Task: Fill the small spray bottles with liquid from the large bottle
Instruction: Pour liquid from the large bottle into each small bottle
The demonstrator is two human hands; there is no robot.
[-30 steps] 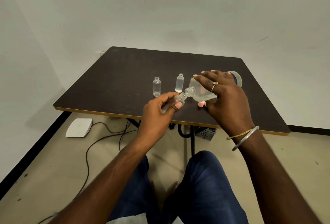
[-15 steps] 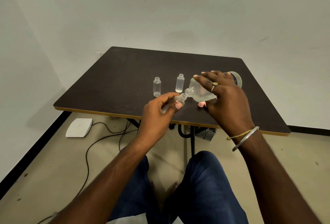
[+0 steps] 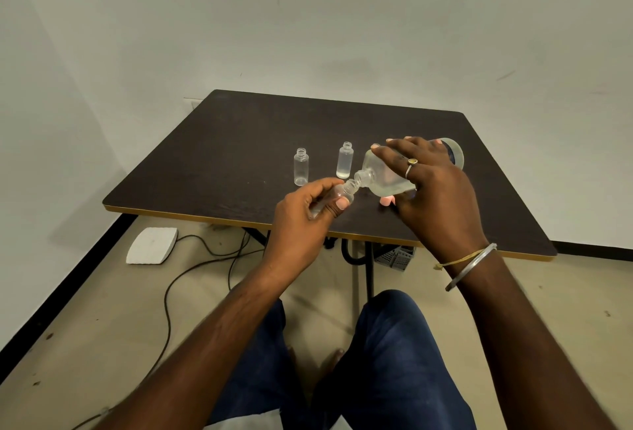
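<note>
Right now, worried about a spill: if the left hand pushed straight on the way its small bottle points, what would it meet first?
Probably the mouth of the large bottle, tilted in the right hand; the left hand holds the small bottle almost against it.

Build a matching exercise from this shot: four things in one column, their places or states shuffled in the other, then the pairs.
Things
1. large bottle
2. small bottle nearest the person
3. leftmost small bottle
4. white pad

Places or states
a. stands upright on the table, uncapped
b. lies on the floor
c. tilted in the right hand
d. gripped by the left hand

Pairs: 1-c; 2-d; 3-a; 4-b
</note>
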